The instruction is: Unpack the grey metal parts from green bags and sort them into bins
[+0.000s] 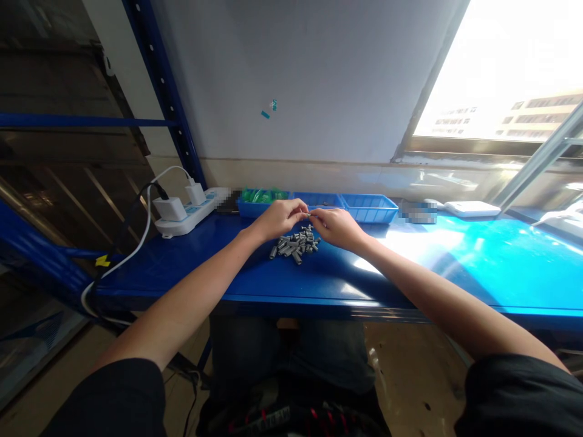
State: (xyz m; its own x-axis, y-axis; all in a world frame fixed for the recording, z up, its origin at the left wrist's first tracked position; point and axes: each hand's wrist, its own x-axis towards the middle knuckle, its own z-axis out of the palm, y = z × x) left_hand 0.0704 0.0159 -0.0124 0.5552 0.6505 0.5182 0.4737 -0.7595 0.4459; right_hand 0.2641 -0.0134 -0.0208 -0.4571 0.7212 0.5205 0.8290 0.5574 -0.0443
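Above the blue table, my left hand [285, 217] and my right hand [337, 224] meet fingertip to fingertip. Both are closed in a pinch on one small, light-coloured metal piece [308, 215]; its exact kind is too small to make out. Just below my fingers lies a loose pile of small grey metal cylinders [294, 244], some with narrower screw-like ends. Behind my hands stand blue plastic bins in a row. The left bin [252, 209] holds green plastic-looking material, my hands partly cover the middle bin [316, 199], and the right bin [370, 209] shows its ribbed inside.
A white power strip [175, 226] with plugged-in adapters sits at the left, its cables [146, 233] hanging over the table edge. A white flat box [472, 209] lies at the back right. The blue table [182, 273] meets a wall behind and a blue rack post [166, 91] on the left.
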